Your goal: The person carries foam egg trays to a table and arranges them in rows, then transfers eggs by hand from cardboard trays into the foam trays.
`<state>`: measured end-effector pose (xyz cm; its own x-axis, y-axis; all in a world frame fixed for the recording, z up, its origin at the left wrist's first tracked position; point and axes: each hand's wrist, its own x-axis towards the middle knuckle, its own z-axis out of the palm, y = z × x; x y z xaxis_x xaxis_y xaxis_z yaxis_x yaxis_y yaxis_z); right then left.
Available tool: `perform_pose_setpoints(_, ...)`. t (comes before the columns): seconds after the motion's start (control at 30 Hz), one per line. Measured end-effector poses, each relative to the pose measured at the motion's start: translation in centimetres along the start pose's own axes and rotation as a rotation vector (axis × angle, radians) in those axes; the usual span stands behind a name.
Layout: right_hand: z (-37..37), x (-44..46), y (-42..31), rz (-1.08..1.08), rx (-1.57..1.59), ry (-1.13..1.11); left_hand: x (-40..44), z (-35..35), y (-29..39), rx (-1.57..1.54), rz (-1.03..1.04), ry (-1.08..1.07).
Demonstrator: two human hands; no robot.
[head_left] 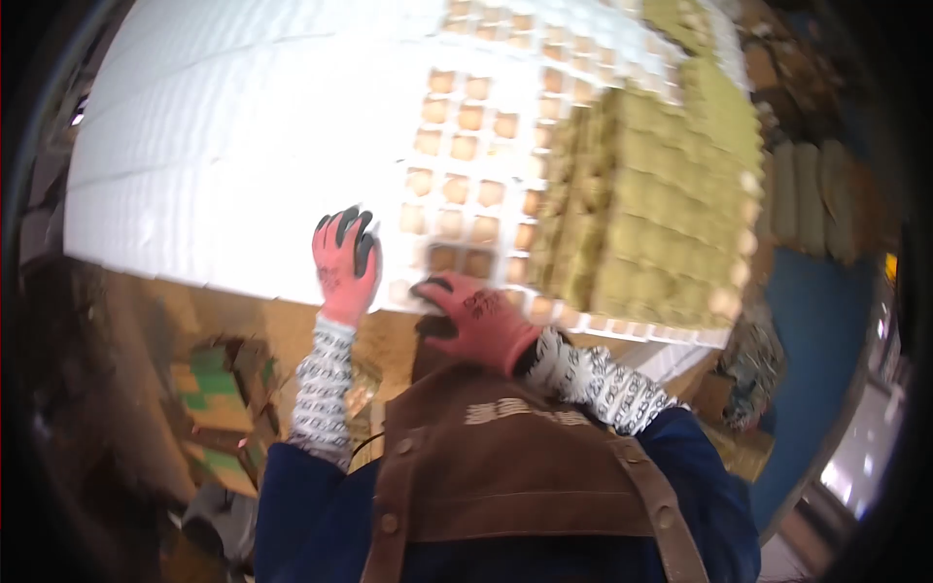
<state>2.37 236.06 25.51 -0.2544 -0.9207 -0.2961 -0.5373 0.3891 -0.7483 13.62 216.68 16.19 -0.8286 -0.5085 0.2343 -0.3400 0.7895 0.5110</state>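
Observation:
My left hand (347, 267), in a pink glove with black fingertips, rests on or just above the white surface (262, 194), fingers stretched forward and slightly bent. Nothing shows in it. My right hand (481, 321), in a matching glove, is at the near edge of the white surface, thumb and fingers apart and pointing left. No held thing is visible there. Just beyond it, rows of tan rounded pieces (455, 188) sit in white cells; their exact kind is too blurred to tell. To the right lies a stack of olive, bumpy moulded sheets (671, 204).
Cardboard boxes (216, 389) with green patches stand below the table at left. Several pale rolled or bagged items (812, 199) are at the far right, near a blue floor strip (812, 311). A crumpled grey plastic bundle (753, 369) lies beside the table's right corner.

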Motion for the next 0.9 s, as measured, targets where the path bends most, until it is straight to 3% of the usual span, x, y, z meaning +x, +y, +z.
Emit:
perform_pose_setpoints(0.07, -4.1, -4.9, -0.5, -0.079, 0.112, 0.077, 0.4, 1.6, 2.5, 0.098, 0.144, -0.185)
perform_pose_setpoints(0.13, -12.0, -11.1, -2.0, -0.142, 0.058, 0.185, -0.3, 3.9, 3.3, 0.302, 0.154, -0.273)
perform_pose_setpoints(0.2, -18.1, -17.3, 0.0, 0.015, 0.191, 0.442, 0.3, 4.1, 3.6, 0.347, 0.169, -0.309)
perform_pose_setpoints(0.23, -20.0, -19.8, 1.4, 0.267, 0.163, 0.666, 1.2, 4.0, 3.4, 0.366, 0.146, -0.376)
perform_pose_setpoints(0.27, -22.1, -21.6, 3.2, 0.354, 0.078, 0.858, 1.8, 4.0, 3.7, 0.39, 0.112, -0.447)
perform_pose_setpoints(0.3, -23.8, -23.2, 6.7, 0.537, -0.169, 0.911, 3.0, 3.3, 4.8, 0.368, 0.122, -0.413)
perform_pose_setpoints(0.33, -25.3, -23.1, 6.9, 0.847, -0.348, 0.767, 4.7, 2.6, 7.2, 0.302, 0.179, -0.283)
perform_pose_setpoints(0.4, -24.4, -22.4, 10.7, 0.905, -0.485, 0.587, 8.1, 1.1, 14.8, -0.007, 0.127, -0.107)
perform_pose_setpoints(0.47, -22.8, -22.5, 14.5, 0.676, -0.486, 0.67, 10.0, -0.5, 24.5, -0.145, 0.406, 0.053)
perform_pose_setpoints(0.5, -23.4, -23.4, 14.6, 0.609, -0.353, 0.697, 10.2, -0.9, 28.9, -0.204, 0.523, 0.021)
perform_pose_setpoints(0.53, -23.7, -24.9, 14.6, 0.556, -0.072, 0.801, 10.3, -0.3, 32.6, -0.179, 0.664, -0.07)
perform_pose_setpoints(0.6, -24.3, -28.6, 17.8, 0.218, 0.768, 0.898, 9.9, 2.4, 39.2, -0.194, 0.835, -0.357)
perform_pose_setpoints(0.63, -23.8, -29.7, 20.5, 0.078, 1.003, 0.956, 9.7, 4.5, 40.8, -0.13, 0.87, -0.479)
perform_pose_setpoints(0.67, -23.6, -30.4, 20.4, 0.088, 0.664, 0.95, 9.7, 6.3, 41.5, -0.066, 0.902, -0.605)
perform_pose_setpoints(0.73, -24.0, -31.5, 19.8, 0.225, 0.688, 0.696, 10.9, 5.9, 42.4, -0.194, 0.787, -0.672)
perform_pose_setpoints(0.77, -24.0, -30.6, 16.3, 0.167, 0.289, 0.564, 11.6, 5.5, 42.5, -0.255, 0.727, -0.705)
perform_pose_setpoints(0.8, -22.7, -30.0, 15.8, 0.048, -0.208, 0.54, 12.6, 5.1, 41.7, -0.663, 0.609, -0.658)
perform_pose_setpoints(0.87, -20.7, -28.6, 15.5, 0.081, -0.636, 0.476, 15.4, 5.8, 41.0, -1.273, -0.074, -0.876)
perform_pose_setpoints(0.9, -21.2, -28.9, 15.9, 0.068, -0.456, 0.502, 15.7, 6.1, 41.4, -1.154, -0.038, -0.916)
